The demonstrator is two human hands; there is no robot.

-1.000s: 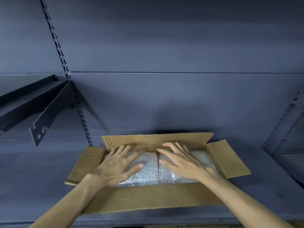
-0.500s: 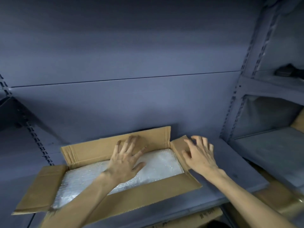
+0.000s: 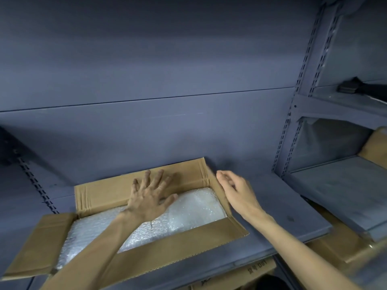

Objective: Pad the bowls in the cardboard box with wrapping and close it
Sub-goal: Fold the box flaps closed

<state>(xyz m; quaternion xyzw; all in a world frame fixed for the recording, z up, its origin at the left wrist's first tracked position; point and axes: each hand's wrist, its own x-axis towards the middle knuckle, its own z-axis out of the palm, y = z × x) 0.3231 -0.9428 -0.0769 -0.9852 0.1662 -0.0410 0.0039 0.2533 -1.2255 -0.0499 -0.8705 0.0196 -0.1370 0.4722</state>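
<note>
The cardboard box [image 3: 167,254] flaps are stiff but light; bubble wrap [image 3: 194,208] (soft) covers the bowls. Left hand [image 3: 149,197] presses spread flat, right hand [image 3: 236,191] hovers loosely curled, empty, at the right flap [image 3: 217,191].

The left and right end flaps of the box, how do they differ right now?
The left flap lies folded outward, nearly flat, and nothing touches it. The right flap stands raised, edge-on to the camera, with the right hand at its outer side. The left flap shows its whole broad face; the right flap shows only a narrow strip. Both are plain brown cardboard on the same box.
</note>
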